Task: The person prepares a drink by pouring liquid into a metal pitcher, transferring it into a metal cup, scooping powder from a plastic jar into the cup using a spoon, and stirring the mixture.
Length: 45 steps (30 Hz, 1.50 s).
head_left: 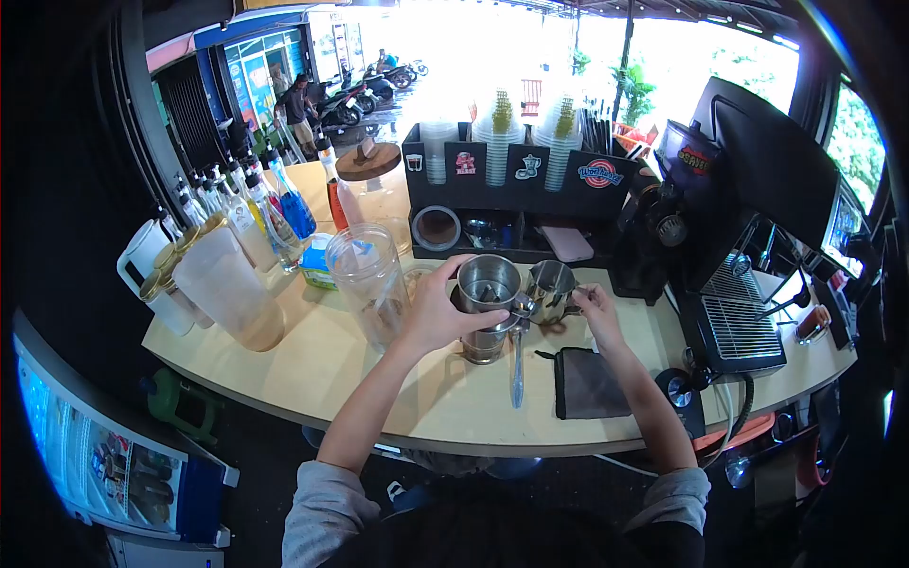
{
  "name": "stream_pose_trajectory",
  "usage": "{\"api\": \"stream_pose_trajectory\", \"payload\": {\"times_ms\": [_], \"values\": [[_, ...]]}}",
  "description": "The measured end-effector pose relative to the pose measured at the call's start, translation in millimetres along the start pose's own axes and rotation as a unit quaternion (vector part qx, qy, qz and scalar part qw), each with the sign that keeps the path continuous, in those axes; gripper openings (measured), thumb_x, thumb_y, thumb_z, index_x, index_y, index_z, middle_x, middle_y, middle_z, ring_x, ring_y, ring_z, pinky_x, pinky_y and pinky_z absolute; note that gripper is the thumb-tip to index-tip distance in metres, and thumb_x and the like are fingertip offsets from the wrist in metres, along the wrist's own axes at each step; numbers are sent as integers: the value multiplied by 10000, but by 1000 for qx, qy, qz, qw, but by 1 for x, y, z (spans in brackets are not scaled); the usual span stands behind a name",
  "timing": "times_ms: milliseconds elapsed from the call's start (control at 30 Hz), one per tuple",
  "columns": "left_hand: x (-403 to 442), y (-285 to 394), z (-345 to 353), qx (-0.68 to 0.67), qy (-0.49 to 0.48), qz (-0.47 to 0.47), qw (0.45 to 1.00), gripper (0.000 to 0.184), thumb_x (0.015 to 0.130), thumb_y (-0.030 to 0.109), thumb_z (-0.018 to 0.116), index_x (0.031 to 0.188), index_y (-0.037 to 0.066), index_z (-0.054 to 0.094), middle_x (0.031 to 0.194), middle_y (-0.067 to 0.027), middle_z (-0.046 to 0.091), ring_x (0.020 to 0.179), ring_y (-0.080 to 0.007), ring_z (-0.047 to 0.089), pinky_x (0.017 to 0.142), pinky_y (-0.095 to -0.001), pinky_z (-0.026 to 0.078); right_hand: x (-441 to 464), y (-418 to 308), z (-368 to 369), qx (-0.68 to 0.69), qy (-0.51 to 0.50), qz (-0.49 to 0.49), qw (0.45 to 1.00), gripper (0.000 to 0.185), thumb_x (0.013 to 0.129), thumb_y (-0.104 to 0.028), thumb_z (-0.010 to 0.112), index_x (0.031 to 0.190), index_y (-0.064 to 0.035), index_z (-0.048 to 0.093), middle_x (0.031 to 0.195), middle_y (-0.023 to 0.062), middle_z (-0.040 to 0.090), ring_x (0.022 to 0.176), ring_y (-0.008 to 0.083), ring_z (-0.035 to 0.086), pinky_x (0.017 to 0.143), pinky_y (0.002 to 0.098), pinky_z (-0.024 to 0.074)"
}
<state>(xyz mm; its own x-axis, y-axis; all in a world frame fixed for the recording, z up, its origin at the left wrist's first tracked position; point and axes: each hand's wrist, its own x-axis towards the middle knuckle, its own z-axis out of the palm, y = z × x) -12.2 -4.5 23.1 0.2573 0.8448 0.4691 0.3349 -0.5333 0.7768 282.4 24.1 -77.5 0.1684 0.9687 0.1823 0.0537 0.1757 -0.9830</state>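
My left hand [437,317] is wrapped round a stainless steel cup [489,280], thumb across its near side and fingers behind the rim. Under it stands a second metal cup [484,347]; whether the two touch I cannot tell. With its fingers closed at the handle, my right hand [597,308] holds a small steel milk pitcher [550,284] just right of the cup. A long-handled spoon [517,374] lies on the wooden counter between them, its handle toward me. Left of my left hand stands a tall clear plastic jar [365,270].
Bottles of syrup [295,208] and a frosted pitcher [227,289] crowd the left. A black organizer [568,218] with plastic cups [499,142] lines the back. A folded dark cloth [592,383] lies near the front edge [530,445]; an espresso machine [739,322] stands right.
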Motion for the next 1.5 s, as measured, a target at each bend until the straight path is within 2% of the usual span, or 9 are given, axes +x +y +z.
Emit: {"api": "stream_pose_trajectory", "payload": {"times_ms": [200, 267, 333, 533, 900, 1100, 1167, 1400, 1500], "values": [[8, 13, -9, -26, -8, -6, 1000, 756, 571, 321, 872, 1187, 40, 535, 1074, -111, 645, 1015, -207, 619, 917, -327, 465, -2, 3, -3, -7, -11, 25, 1000, 162, 924, -166, 582, 1020, -37, 574, 908, 19, 612, 873, 97, 556, 819, 252, 429], [9, 14, -10, -20, 1, 24, 999, 758, 557, 276, 879, 1190, 44, 531, 1079, -103, 642, 1010, -198, 617, 911, -320, 469, -1, 5, -5, 0, -23, 23, 999, 157, 930, -170, 571, 1015, -38, 574, 905, 20, 612, 877, 98, 555, 825, 252, 426], [9, 17, -12, -23, 1, 39, 999, 754, 556, 255, 878, 1190, 43, 529, 1075, -101, 641, 1010, -198, 617, 911, -320, 469, 0, 7, -6, -21, -45, 8, 999, 172, 966, -268, 520, 1008, -106, 558, 932, -19, 595, 876, 56, 524, 750, 231, 378], [6, 22, -17, -2, 17, 95, 995, 739, 560, 202, 867, 1195, 53, 522, 1094, -90, 628, 1021, -198, 613, 915, -325, 468, 2, 14, -4, -50, -24, 3, 998, 210, 980, -304, 493, 967, -104, 558, 877, -27, 572, 846, 53, 509, 753, 229, 385], [2, 18, -13, 11, 19, 118, 993, 763, 571, 206, 871, 1220, 71, 494, 1123, -86, 614, 1050, -207, 602, 937, -337, 459, 2, 14, -1, 2, -26, -28, 999, 151, 973, -205, 514, 905, -74, 546, 824, -4, 586, 789, 77, 547, 746, 242, 427], [-1, 15, -10, -18, 27, 57, 998, 772, 579, 254, 875, 1223, 67, 492, 1101, -101, 626, 1046, -211, 604, 930, -336, 458, 0, 10, 0, 18, -32, -25, 999, 154, 970, -191, 516, 887, -63, 539, 804, 2, 584, 764, 83, 549, 737, 236, 424], [-1, 14, -9, -10, -6, 11, 1000, 783, 589, 215, 881, 1247, 54, 489, 1157, -83, 597, 1091, -177, 573, 973, -330, 439, 0, 9, 0, 16, -31, -20, 999, 154, 969, -190, 517, 885, -63, 539, 802, 1, 583, 761, 84, 550, 735, 235, 424], [-3, 12, -6, -19, -7, -2, 1000, 749, 594, 247, 879, 1218, 41, 521, 1100, -92, 631, 1039, -176, 600, 960, -329, 447, 0, 7, 3, -2, -23, -13, 1000, 149, 965, -197, 523, 924, -57, 551, 806, 5, 588, 769, 85, 555, 732, 236, 430], [-3, 11, -6, 5, -15, 10, 1000, 771, 587, 327, 869, 1209, 47, 510, 1082, -119, 642, 1037, -219, 615, 928, -331, 465, 0, 7, 3, -3, -21, -10, 1000, 150, 966, -195, 521, 933, -52, 550, 809, 9, 590, 776, 89, 561, 740, 241, 437]]}}
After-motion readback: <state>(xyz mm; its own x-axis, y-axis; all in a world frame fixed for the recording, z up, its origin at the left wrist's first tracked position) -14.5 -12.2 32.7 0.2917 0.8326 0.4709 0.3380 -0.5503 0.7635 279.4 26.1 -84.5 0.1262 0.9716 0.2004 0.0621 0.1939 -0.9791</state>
